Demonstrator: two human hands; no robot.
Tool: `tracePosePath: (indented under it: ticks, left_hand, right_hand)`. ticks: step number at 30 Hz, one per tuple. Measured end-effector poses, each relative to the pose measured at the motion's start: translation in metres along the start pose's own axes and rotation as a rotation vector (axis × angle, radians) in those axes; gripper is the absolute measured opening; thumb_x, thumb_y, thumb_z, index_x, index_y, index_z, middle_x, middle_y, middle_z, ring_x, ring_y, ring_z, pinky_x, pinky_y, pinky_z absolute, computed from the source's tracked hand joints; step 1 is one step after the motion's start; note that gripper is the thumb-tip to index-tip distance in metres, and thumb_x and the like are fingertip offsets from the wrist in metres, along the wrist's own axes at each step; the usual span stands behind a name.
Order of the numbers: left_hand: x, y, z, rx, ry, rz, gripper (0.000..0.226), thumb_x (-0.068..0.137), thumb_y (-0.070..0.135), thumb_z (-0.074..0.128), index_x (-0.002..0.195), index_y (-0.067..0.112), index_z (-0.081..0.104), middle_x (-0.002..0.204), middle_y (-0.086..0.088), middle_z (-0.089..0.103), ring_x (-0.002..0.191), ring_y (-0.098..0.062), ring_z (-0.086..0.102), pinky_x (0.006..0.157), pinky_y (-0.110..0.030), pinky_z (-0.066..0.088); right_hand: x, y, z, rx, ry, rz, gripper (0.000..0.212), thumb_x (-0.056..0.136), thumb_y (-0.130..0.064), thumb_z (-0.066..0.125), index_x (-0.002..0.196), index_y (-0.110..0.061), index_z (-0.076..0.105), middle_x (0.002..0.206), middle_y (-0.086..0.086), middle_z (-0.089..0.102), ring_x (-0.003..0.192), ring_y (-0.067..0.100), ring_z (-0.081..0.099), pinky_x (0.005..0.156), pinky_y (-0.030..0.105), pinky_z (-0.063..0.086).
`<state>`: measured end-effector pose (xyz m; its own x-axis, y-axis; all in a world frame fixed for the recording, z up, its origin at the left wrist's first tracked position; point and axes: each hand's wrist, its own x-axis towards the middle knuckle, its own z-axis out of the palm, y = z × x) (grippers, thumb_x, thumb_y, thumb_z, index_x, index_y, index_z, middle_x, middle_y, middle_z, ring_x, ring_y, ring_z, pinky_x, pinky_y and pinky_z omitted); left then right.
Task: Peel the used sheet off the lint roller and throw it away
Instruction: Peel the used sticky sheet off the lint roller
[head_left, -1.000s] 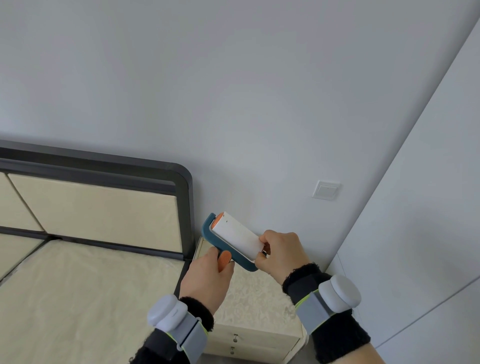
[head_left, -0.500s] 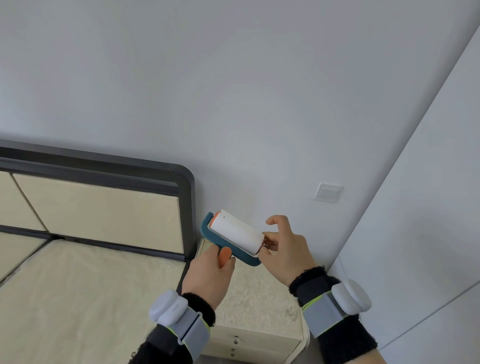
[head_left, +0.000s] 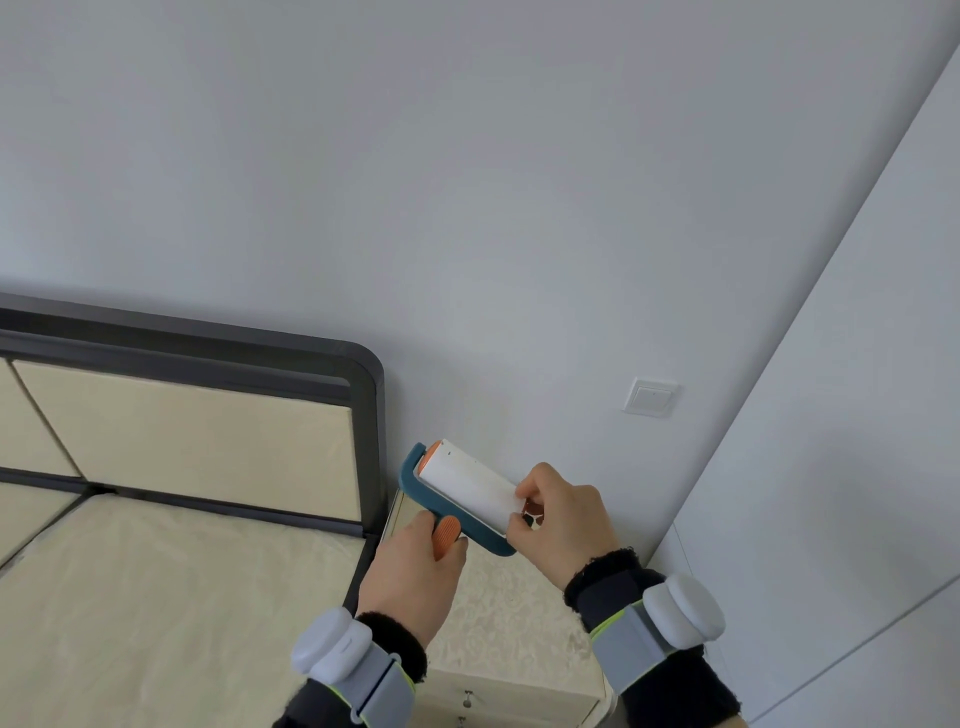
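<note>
The left hand (head_left: 415, 577) is clenched around the orange handle (head_left: 447, 535) of the lint roller (head_left: 470, 493), thumb on the near side and fingers wrapped round the far side, so only a short ribbed stretch of the handle shows above the fist. The roller is held in the air above that hand, its teal frame (head_left: 452, 519) running along the underside and curling up round the far-left end, where an orange end cap (head_left: 432, 454) shows. The white sheet (head_left: 467, 480) is wound on the roll and lies slanted, its upper end away from the hands and its lower end down towards the right hand (head_left: 563, 519).

The right hand sits just to the right of the left one, at the roll's near end. Its thumb and forefinger are pinched on the edge of the white sheet there; the other fingers are curled in behind. How much of the sheet has lifted cannot be told.

Both wrists wear black cuffs with grey strapped pods. Below the hands stands a cream nightstand (head_left: 519, 623); to the left of the left hand is the bed (head_left: 156, 597) with its dark-framed headboard (head_left: 208, 431). A wall switch (head_left: 651, 397) is above and to the right of the right hand.
</note>
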<state>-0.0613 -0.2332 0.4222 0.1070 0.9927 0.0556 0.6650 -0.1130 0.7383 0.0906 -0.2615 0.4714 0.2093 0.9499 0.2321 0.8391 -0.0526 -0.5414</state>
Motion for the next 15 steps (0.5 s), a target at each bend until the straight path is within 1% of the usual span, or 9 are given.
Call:
tracePosePath:
  ticks: [2,5,8,11,13,15]
  left_hand:
    - [0.0006,0.0013,-0.0001,0.01,0.0,0.005,0.025,0.085,0.036,0.055,0.066,0.028,0.041,0.061,0.008,0.053,0.051,-0.006,0.049,0.044,-0.018,0.033]
    - [0.0017,0.0017,0.0001,0.011,-0.001,-0.002,0.023,0.086,0.036,0.055,0.068,0.028,0.043,0.063,0.008,0.054,0.053,-0.006,0.05,0.045,-0.017,0.033]
    - [0.0022,-0.0002,0.0005,0.007,0.0,-0.006,0.021,0.085,0.036,0.055,0.069,0.028,0.044,0.063,0.007,0.055,0.053,-0.006,0.05,0.045,-0.018,0.033]
    - [0.0041,-0.002,0.0006,-0.016,0.017,-0.008,0.022,0.085,0.036,0.055,0.07,0.023,0.047,0.061,0.006,0.054,0.051,-0.008,0.048,0.045,-0.019,0.032]
    - [0.0062,-0.0026,-0.0001,-0.029,0.022,-0.015,0.021,0.086,0.036,0.055,0.072,0.021,0.049,0.063,0.005,0.055,0.053,-0.009,0.05,0.046,-0.02,0.034]
    - [0.0073,-0.0036,-0.0002,-0.045,0.022,-0.02,0.021,0.086,0.036,0.056,0.074,0.019,0.051,0.064,0.003,0.057,0.054,-0.011,0.051,0.047,-0.022,0.037]
  right_hand:
    - [0.0004,-0.001,-0.0002,-0.02,-0.002,0.0,0.018,0.077,-0.019,0.057,0.094,-0.013,0.053,0.077,0.0,0.06,0.069,0.016,0.058,0.06,0.02,0.044]
    - [0.0008,-0.0024,-0.0002,-0.02,-0.003,-0.008,0.016,0.079,-0.018,0.056,0.093,-0.012,0.053,0.083,0.006,0.066,0.074,0.02,0.061,0.063,0.026,0.05]
    - [0.0009,-0.0023,0.0007,-0.018,0.004,-0.015,0.016,0.08,-0.019,0.055,0.094,-0.013,0.053,0.086,0.006,0.068,0.077,0.02,0.063,0.064,0.023,0.049]
    - [0.0007,-0.0013,0.0024,-0.02,0.015,-0.029,0.019,0.082,-0.024,0.054,0.099,-0.016,0.051,0.09,0.003,0.068,0.078,0.019,0.064,0.064,0.021,0.047]
    - [-0.0015,-0.0001,0.0046,-0.059,0.04,-0.058,0.017,0.084,-0.027,0.053,0.098,-0.018,0.05,0.089,0.0,0.068,0.077,0.018,0.064,0.061,0.022,0.047]
    - [-0.0047,-0.0013,0.0055,-0.13,0.105,-0.109,0.008,0.083,-0.027,0.053,0.087,-0.02,0.053,0.082,-0.003,0.068,0.07,0.017,0.063,0.053,0.02,0.041]
